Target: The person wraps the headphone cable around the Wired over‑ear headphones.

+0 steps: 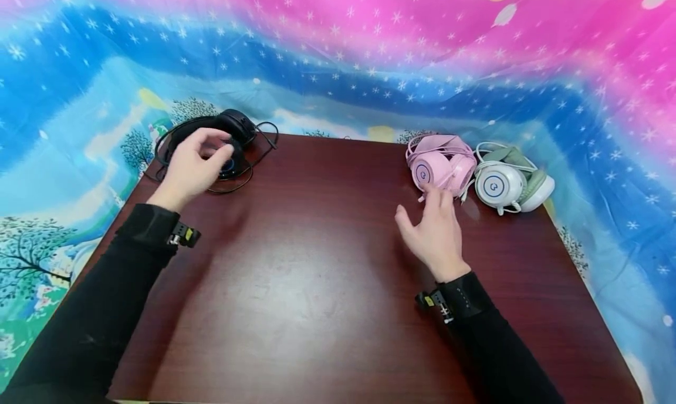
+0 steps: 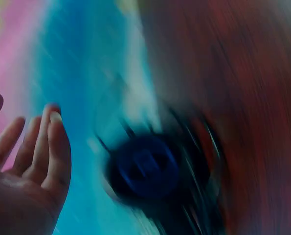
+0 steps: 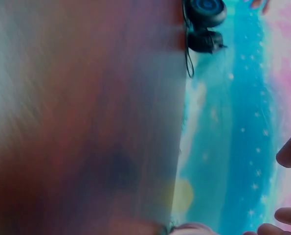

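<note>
Black headphones point(image 1: 237, 124) with a looped cable lie at the table's far left corner. My left hand point(image 1: 191, 166) hovers over them, fingers loosely bent and holding nothing. The left wrist view has the headphones point(image 2: 147, 169) blurred beside the hand point(image 2: 30, 181), with a gap between. On the far right side lie pink headphones point(image 1: 434, 168), their cable wrapped around them. My right hand point(image 1: 435, 236) reaches toward their near edge, thumb spread, fingertips overlapping the lower earcup in the head view. Its grasp is empty. Right of the pink pair lie white and green headphones point(image 1: 494, 185).
The dark red-brown table point(image 1: 306, 263) has a glossy surface. A blue and pink patterned cloth point(image 1: 338, 57) hangs behind it and along both sides. Thin cable loops from the black headphones spread onto the table at the left.
</note>
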A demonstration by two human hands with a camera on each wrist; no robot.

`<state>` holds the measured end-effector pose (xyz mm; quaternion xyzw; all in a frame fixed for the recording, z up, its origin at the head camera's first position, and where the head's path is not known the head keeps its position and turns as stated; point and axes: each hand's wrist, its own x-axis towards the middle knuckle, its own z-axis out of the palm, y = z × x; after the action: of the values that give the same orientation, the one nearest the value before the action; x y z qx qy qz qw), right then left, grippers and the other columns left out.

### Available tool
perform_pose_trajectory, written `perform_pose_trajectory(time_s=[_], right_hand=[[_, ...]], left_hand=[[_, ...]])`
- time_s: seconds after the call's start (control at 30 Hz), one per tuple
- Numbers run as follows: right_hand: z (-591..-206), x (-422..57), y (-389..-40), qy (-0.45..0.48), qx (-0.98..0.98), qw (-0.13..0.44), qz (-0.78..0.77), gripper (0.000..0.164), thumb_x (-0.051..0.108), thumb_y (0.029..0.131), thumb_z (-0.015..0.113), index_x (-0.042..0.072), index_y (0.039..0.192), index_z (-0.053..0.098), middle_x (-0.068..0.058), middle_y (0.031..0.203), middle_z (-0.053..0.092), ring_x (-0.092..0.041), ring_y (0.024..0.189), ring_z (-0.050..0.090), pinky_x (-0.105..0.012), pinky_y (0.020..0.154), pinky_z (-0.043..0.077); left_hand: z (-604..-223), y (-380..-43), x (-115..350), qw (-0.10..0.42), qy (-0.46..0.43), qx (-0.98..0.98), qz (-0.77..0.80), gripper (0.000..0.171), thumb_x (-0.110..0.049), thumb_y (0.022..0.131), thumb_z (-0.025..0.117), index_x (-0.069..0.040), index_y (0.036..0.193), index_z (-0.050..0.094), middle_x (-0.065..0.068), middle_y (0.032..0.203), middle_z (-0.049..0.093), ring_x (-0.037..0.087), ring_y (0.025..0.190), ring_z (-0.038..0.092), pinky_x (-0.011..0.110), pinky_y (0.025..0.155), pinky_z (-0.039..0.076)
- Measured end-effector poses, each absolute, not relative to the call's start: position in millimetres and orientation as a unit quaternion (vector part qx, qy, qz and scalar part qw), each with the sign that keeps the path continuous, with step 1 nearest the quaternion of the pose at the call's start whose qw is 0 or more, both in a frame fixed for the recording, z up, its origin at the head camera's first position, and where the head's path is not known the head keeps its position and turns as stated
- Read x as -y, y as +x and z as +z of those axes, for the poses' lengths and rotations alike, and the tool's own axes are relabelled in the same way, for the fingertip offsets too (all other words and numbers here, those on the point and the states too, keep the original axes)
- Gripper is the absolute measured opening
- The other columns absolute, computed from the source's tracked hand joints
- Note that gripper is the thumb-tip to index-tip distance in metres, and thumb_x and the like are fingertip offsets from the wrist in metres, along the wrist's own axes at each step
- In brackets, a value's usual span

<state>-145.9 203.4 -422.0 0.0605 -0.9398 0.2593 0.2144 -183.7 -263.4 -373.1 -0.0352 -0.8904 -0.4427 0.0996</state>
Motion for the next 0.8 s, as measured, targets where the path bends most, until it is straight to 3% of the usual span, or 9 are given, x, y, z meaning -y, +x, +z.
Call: perform_pose_trajectory(time_s=[0.07, 0.13, 0.23, 0.33, 0.43, 0.57, 0.7, 0.8], right_hand=[[-426, -201, -142, 0.065, 0.943, 0.198, 0.258, 0.061, 0.039, 0.101, 0.070, 0.002, 0.147, 0.054, -0.027, 0.130, 0.053, -0.046, 0.108, 0.061, -0.062, 0.084, 0.057], [-430, -199, -139, 0.065, 0.947, 0.184, 0.255, 0.061, 0.039, 0.101, 0.069, 0.004, 0.149, 0.054, -0.027, 0.134, 0.053, -0.045, 0.107, 0.063, -0.061, 0.083, 0.057], [-434, -198, -135, 0.065, 0.951, 0.166, 0.252, 0.061, 0.039, 0.102, 0.069, 0.006, 0.151, 0.054, -0.026, 0.136, 0.052, -0.044, 0.106, 0.063, -0.060, 0.081, 0.058], [-438, -197, -132, 0.067, 0.954, 0.153, 0.250, 0.061, 0.039, 0.103, 0.068, 0.006, 0.151, 0.054, -0.025, 0.136, 0.052, -0.042, 0.107, 0.062, -0.059, 0.082, 0.059], [-442, -199, -130, 0.065, 0.956, 0.145, 0.248, 0.060, 0.038, 0.103, 0.068, 0.006, 0.151, 0.054, -0.024, 0.137, 0.052, -0.042, 0.110, 0.062, -0.059, 0.084, 0.059], [-443, -200, -128, 0.057, 0.958, 0.137, 0.247, 0.058, 0.037, 0.103, 0.067, 0.008, 0.152, 0.054, -0.023, 0.135, 0.053, -0.042, 0.111, 0.064, -0.058, 0.086, 0.059], [-443, -204, -126, 0.052, 0.959, 0.135, 0.245, 0.056, 0.036, 0.103, 0.066, 0.009, 0.151, 0.055, -0.021, 0.135, 0.052, -0.040, 0.106, 0.064, -0.056, 0.083, 0.059], [-443, -208, -127, 0.048, 0.959, 0.140, 0.243, 0.054, 0.034, 0.103, 0.066, 0.010, 0.150, 0.056, -0.021, 0.134, 0.053, -0.038, 0.101, 0.064, -0.055, 0.081, 0.059]], left_hand=[[-382, -198, 288, 0.081, -0.023, 0.915, -0.394, 0.058, -0.037, 0.110, 0.063, -0.005, 0.157, 0.053, 0.024, 0.147, 0.053, 0.036, 0.132, 0.058, 0.048, 0.106, 0.048], [-390, -208, 310, 0.051, -0.018, 0.936, -0.348, 0.070, -0.035, 0.107, 0.066, 0.000, 0.163, 0.042, 0.034, 0.160, 0.037, 0.050, 0.145, 0.039, 0.064, 0.117, 0.033], [-399, -219, 339, -0.011, -0.015, 0.960, -0.279, 0.083, -0.033, 0.103, 0.070, 0.003, 0.167, 0.031, 0.040, 0.166, 0.026, 0.061, 0.150, 0.023, 0.075, 0.117, 0.020], [-405, -225, 358, -0.074, -0.020, 0.973, -0.219, 0.085, -0.029, 0.101, 0.072, 0.005, 0.166, 0.031, 0.041, 0.162, 0.030, 0.064, 0.150, 0.021, 0.076, 0.109, 0.021], [-409, -229, 366, -0.116, -0.031, 0.977, -0.176, 0.083, -0.026, 0.099, 0.074, 0.010, 0.163, 0.035, 0.042, 0.161, 0.032, 0.064, 0.154, 0.014, 0.079, 0.111, 0.019], [-413, -232, 365, -0.131, -0.024, 0.979, -0.155, 0.084, -0.021, 0.096, 0.076, 0.014, 0.161, 0.036, 0.044, 0.163, 0.028, 0.064, 0.156, 0.003, 0.081, 0.115, 0.012], [-417, -232, 363, -0.133, 0.008, 0.976, -0.172, 0.084, -0.021, 0.098, 0.075, 0.013, 0.163, 0.034, 0.048, 0.160, 0.022, 0.068, 0.145, 0.007, 0.080, 0.105, 0.021], [-420, -233, 359, -0.136, 0.018, 0.973, -0.184, 0.082, -0.023, 0.101, 0.072, 0.013, 0.163, 0.033, 0.050, 0.157, 0.023, 0.069, 0.142, 0.008, 0.081, 0.105, 0.021]])
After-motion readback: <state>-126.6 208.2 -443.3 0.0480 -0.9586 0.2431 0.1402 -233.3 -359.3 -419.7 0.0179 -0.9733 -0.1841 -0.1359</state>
